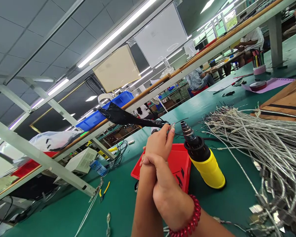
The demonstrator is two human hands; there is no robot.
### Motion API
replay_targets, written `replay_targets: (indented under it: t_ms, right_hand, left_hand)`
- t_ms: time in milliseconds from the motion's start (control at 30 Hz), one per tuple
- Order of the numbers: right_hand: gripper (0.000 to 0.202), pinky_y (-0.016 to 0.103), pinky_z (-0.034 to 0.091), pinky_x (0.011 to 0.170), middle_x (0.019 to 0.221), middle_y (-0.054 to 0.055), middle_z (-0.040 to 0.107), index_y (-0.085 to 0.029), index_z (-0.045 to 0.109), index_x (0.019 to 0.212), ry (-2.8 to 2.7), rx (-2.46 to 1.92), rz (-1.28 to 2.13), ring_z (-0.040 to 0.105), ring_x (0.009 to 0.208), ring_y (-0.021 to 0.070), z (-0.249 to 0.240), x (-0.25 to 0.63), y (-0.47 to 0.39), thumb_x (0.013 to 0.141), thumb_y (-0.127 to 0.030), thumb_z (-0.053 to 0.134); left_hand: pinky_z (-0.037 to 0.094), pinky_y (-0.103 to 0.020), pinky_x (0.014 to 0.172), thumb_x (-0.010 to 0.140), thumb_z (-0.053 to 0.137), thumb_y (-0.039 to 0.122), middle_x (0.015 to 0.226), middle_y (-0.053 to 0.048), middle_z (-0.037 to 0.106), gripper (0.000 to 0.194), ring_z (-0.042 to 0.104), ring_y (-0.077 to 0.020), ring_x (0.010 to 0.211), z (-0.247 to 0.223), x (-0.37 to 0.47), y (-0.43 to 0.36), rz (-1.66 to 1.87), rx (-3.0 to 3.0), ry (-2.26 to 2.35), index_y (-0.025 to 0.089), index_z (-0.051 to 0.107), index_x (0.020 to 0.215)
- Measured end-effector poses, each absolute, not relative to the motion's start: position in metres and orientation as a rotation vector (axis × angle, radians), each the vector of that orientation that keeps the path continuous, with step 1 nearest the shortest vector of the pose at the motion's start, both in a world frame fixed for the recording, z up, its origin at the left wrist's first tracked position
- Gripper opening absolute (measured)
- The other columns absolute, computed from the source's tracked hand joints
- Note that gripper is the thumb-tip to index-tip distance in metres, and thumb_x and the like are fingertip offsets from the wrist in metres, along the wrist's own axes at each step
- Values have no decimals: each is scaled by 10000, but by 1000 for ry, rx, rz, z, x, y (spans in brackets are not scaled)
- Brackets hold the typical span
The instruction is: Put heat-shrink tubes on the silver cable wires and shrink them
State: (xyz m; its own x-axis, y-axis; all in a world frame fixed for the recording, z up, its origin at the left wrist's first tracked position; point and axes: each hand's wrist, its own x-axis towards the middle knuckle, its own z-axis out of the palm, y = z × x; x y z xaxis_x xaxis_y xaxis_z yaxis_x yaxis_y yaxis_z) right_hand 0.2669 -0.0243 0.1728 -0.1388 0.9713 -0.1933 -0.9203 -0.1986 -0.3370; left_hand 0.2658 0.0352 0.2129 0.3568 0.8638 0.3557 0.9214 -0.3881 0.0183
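My left hand reaches forward over the red tray, thumb and fingers pinched at a small shiny, clear-looking piece. What that piece is I cannot make out. Wrapped round my left wrist is my right hand, with a red coil band on its own wrist. Just right of the tray a yellow and black heat gun stands with its metal nozzle up. Beyond my left hand, a black plastic bag hangs by the shelf rail, its narrow end close to my fingers.
A big bundle of silver braided cables covers the right side. Yellow-handled pliers and loose cables lie at left. Behind them are a blue can and a beige box. A shelf rail crosses above the green table; people sit beyond.
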Motion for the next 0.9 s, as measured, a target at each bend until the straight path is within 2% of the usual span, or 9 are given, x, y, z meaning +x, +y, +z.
replay_targets:
  t_ms: [133, 400, 800, 900]
  right_hand:
    - [194, 296, 379, 483, 530, -47, 494, -198, 577, 708, -109, -451, 1951, 433, 501, 141, 177, 271, -26, 554, -296, 643]
    - [226, 254, 429, 626, 687, -40, 548, -193, 615, 751, -151, -413, 1841, 476, 678, 137, 173, 264, -28, 545, -274, 661]
    - [161, 241, 430, 650, 722, -31, 559, -191, 549, 627, -149, -361, 1820, 477, 704, 135, 175, 259, -30, 517, -231, 659]
    - [193, 244, 424, 657, 711, -33, 552, -191, 568, 675, -156, -372, 1837, 478, 713, 139, 175, 258, -30, 510, -242, 656]
  left_hand:
    - [313, -254, 537, 947, 340, 306, 536, 53, 416, 221, 464, -149, 494, 213, 263, 34, -519, -2431, -1645, 226, 461, 782]
    - [343, -248, 553, 942, 348, 306, 534, 49, 456, 210, 488, -147, 503, 213, 259, 29, -561, -2456, -1663, 226, 464, 787]
    - [308, -252, 527, 939, 341, 322, 502, 57, 408, 223, 442, -149, 481, 211, 249, 29, -576, -2449, -1688, 227, 477, 791]
    - [309, -251, 531, 940, 339, 319, 501, 60, 404, 218, 437, -149, 479, 211, 247, 29, -598, -2453, -1701, 230, 475, 795]
